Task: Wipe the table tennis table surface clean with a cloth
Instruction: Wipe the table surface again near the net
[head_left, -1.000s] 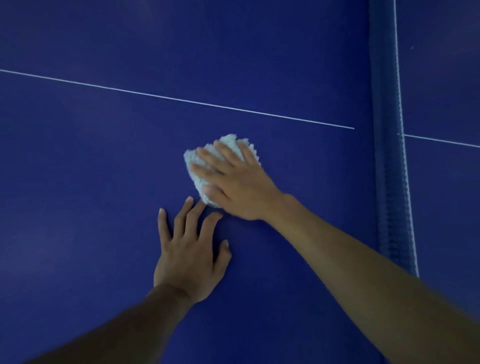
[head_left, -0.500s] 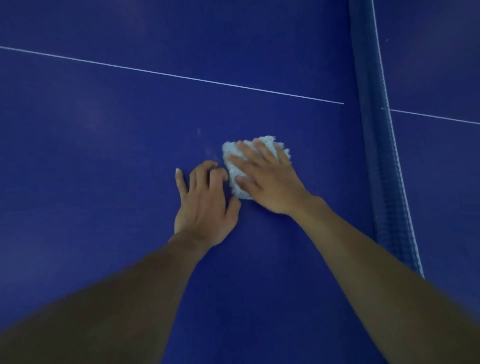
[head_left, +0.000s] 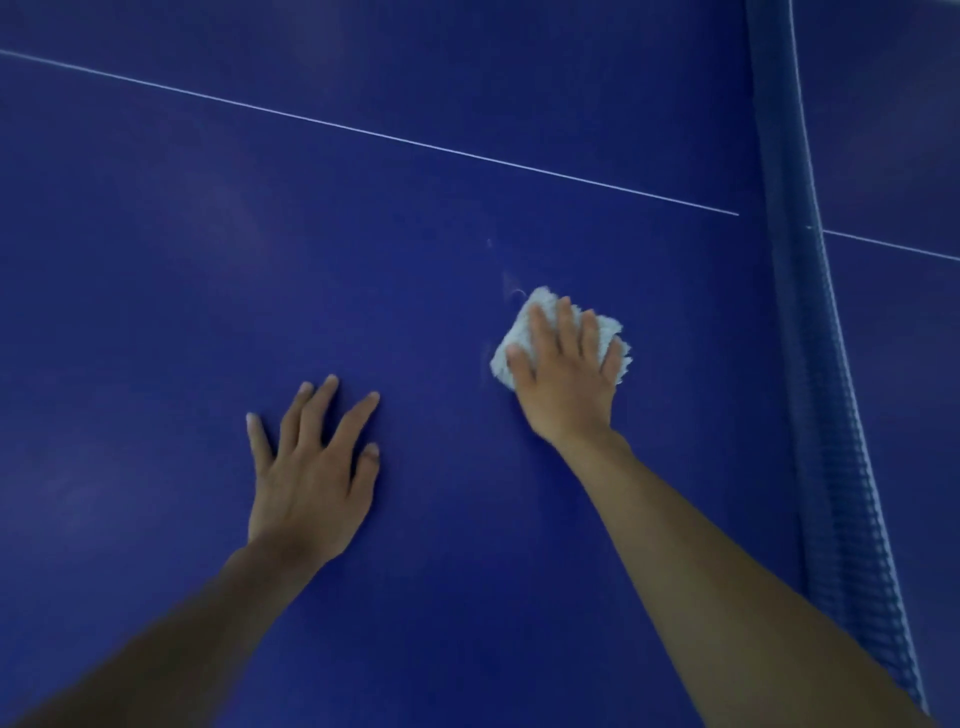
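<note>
Right hand (head_left: 566, 374) lies flat w/ straight fingers pressing the cloth (head_left: 613, 332) onto the blue tabletop (head_left: 208, 260), near the net (head_left: 810, 364); left hand (head_left: 311, 467) is released, splayed flat, well apart. Best approach, imo: keep even pressure, overlap strokes, catch the faint smudge (head_left: 511, 288) just beside the cloth. Count: 2 hands, 1 cloth, 1 net.

Right hand (head_left: 566, 395) hides much cloth (head_left: 544, 299); net (head_left: 813, 364) cropped

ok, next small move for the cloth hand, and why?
Probably slide the cloth forward and slightly left: faint pale streaks sit on the table just past its far-left corner. The right hand presses flat on the cloth; the left hand braces flat on the table.
</note>
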